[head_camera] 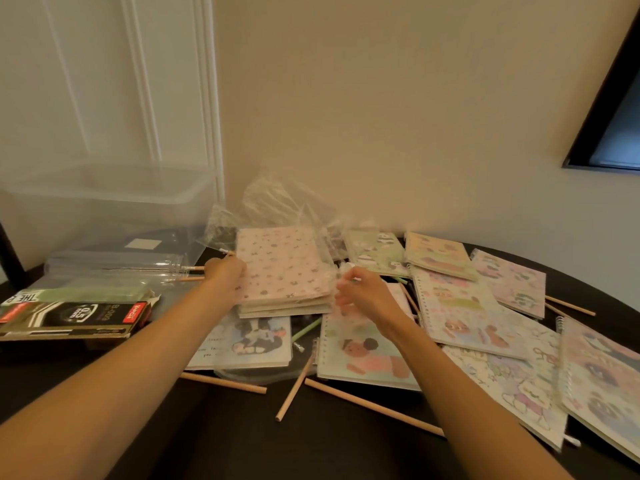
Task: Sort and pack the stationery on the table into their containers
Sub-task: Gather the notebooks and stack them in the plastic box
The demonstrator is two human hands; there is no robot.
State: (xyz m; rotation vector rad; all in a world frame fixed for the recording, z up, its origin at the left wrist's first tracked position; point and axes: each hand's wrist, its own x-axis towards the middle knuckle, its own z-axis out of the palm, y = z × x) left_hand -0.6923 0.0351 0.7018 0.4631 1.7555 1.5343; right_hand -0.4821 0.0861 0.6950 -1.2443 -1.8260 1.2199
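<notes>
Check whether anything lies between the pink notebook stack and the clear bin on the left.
Crumpled clear wrap sits at the far-left corner of the pink notebook stack, toward the clear bin, and two pencils plus a clear packet lie in front of the bin. Lifting over them looks feasible.

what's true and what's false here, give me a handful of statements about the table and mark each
1. The left hand and right hand are at opposite sides of the stack of pink notebooks. True.
2. Notebooks fill the clear storage bin. False: no notebooks show inside it.
3. Wooden pencils lie loose on the dark table. True.
4. The black pen box sits at the table's right. False: it lies at the left, beside the left forearm.
5. The spiral notebooks stand upright. False: they lie flat, overlapping.
</notes>
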